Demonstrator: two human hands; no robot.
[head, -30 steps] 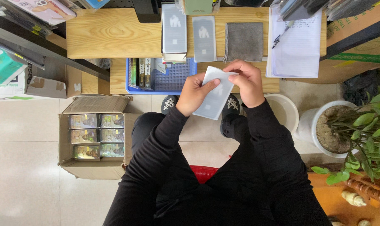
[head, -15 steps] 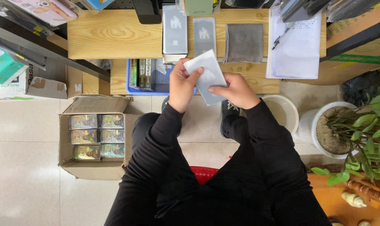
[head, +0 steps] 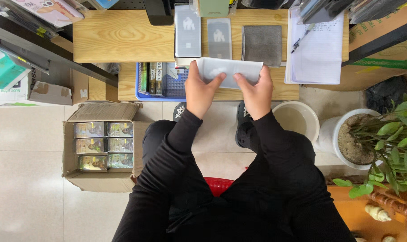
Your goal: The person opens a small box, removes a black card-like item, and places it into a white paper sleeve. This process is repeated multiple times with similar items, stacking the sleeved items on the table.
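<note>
Left hand [head: 199, 92]: we are pinching the white sleeve's [head: 230, 71] left end, fingers closed.
Right hand [head: 257, 92]: gripping its right end.
Sleeve: hovering over the tabletop [head: 122, 36].
Hidden: our fingertips, behind it.

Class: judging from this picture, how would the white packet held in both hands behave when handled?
The packet looks thin and flat, so probably light. The left hand and right hand pinch its ends and it spans between them without sagging, suggesting some stiffness. Its glossy surface may be slippery.
</note>
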